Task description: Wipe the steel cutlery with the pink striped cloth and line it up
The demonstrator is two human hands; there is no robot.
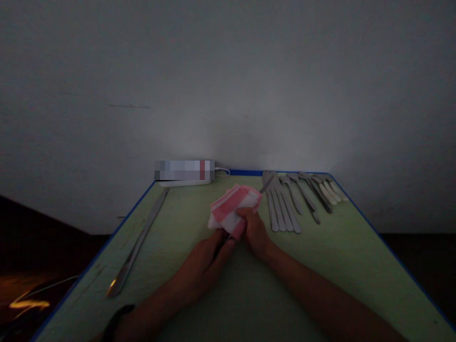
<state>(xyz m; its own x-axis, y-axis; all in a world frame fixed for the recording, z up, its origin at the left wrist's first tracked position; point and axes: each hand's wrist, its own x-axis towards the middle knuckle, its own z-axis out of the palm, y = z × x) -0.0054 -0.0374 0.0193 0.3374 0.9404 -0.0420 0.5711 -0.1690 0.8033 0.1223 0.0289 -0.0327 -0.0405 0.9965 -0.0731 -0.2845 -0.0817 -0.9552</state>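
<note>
Currently, pink-and-white cloth [233, 209] wrapped around knife [267, 183] over tabletop [188, 211], blade tip poking out past cloth's far right. Left hand [206, 256]: grip clamped on knife handle, near side of cloth. Right hand [255, 232]: grip clamped on cloth. Left of cloth, second knife [139, 241]; right of cloth, fanned forks [280, 209], then spoons [307, 197].

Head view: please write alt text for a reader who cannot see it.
A person's left grip holds a knife while the right grip holds a pink-striped cloth around it. Another knife lies left on the green table; forks and spoons lie right.
</note>
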